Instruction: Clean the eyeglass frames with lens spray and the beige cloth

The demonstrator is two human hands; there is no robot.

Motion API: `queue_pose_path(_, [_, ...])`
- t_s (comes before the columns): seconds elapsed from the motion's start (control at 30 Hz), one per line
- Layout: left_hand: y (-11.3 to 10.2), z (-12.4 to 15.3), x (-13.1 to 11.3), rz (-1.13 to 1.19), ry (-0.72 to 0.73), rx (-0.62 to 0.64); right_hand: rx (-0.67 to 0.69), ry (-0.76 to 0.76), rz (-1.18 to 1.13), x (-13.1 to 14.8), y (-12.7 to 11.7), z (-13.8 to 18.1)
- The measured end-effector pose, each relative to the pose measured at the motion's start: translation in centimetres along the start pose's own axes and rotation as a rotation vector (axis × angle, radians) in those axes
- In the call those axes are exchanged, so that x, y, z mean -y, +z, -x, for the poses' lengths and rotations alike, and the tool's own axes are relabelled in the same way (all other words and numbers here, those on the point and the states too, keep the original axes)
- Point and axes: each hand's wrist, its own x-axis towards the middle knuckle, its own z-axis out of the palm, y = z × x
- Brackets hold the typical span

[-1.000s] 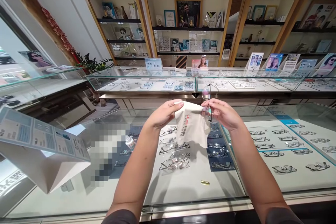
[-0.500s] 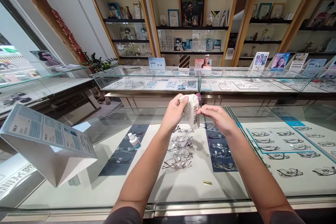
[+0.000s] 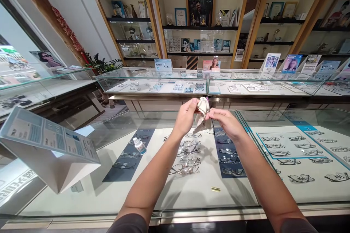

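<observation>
Above the front glass counter, my left hand (image 3: 186, 115) is closed on a cream cleaning cloth (image 3: 202, 107) with a zigzag edge. The cloth is bunched at the top, and its lower end hangs loose. Beside it, my right hand (image 3: 225, 121) pinches a pair of eyeglasses (image 3: 214, 98) with thin dark parts. Cloth and fingers hide most of the glasses, the lenses included. Both hands are close together, the cloth between them.
A white bottle (image 3: 140, 146) and a small gold-coloured piece (image 3: 216, 189) are on the glass counter (image 3: 191, 209). A folded sign (image 3: 51, 145) stands at left. Several eyeglasses (image 3: 188, 150) lie in rows under the glass. Another display case (image 3: 164, 98) stands beyond.
The cloth, flatter and hanging straight before, is now bunched and folded around the glasses. My left hand has shifted slightly right, closer to my right hand.
</observation>
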Motion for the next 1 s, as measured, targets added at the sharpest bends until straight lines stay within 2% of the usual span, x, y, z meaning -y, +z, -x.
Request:
queue_pose_path(0.17, [0.5, -0.2, 0.5, 0.097, 0.016, -0.110, 0.032, 0.002, -0.037, 0.1, 0.2, 0.0])
queue_pose_path(0.27, [1.2, 0.1, 0.5, 0.213, -0.041, -0.153, 0.054, -0.011, -0.032, 0.0, 0.3, 0.0])
queue_pose_path(0.4, [2.3, 0.7, 0.2, 0.318, -0.187, -0.132, 0.076, -0.014, -0.011, -0.2, 0.6, 0.0])
queue_pose_path(0.5, [2.9, 0.9, 0.1, 0.382, -0.242, -0.095, 0.050, -0.019, 0.000, -0.4, 0.6, 0.0])
queue_pose_path(0.73, [3.0, 0.8, 0.4, 0.439, -0.192, -0.213, -0.039, -0.001, -0.074, -0.3, 0.4, 0.0])
queue_pose_path(0.93, [2.4, 0.5, 0.6, 0.407, -0.174, -0.272, -0.067, -0.032, -0.075, -0.1, 0.4, 0.0])
queue_pose_path(1.0, [2.3, 0.5, 0.5, 0.390, -0.161, -0.255, -0.054, -0.038, -0.075, 0.1, 0.4, 0.0])
